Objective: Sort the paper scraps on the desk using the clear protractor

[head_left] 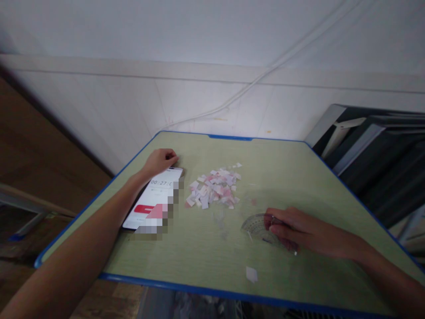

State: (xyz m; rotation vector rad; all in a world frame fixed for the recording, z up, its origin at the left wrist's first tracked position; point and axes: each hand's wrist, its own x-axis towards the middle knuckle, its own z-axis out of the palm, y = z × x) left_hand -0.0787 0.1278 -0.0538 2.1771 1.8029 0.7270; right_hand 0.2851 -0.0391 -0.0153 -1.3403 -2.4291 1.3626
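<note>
My right hand grips a clear half-round protractor between thumb and fingers, low over the right of the table; motion blurs its lower edge. To its left lies a loose heap of small paper pieces, white, pale lilac and pink. My left hand rests at the table's left side with its fingers curled in, and nothing shows between them. Just below that hand is a phone with a timer on its lit screen. Its right side is blurred out by pixel blocks. One paper piece lies apart near the front edge.
The green table has a blue rim and stands against a white wall with a cable running along it. Dark folded panels lean at the right. A brown board stands at the left.
</note>
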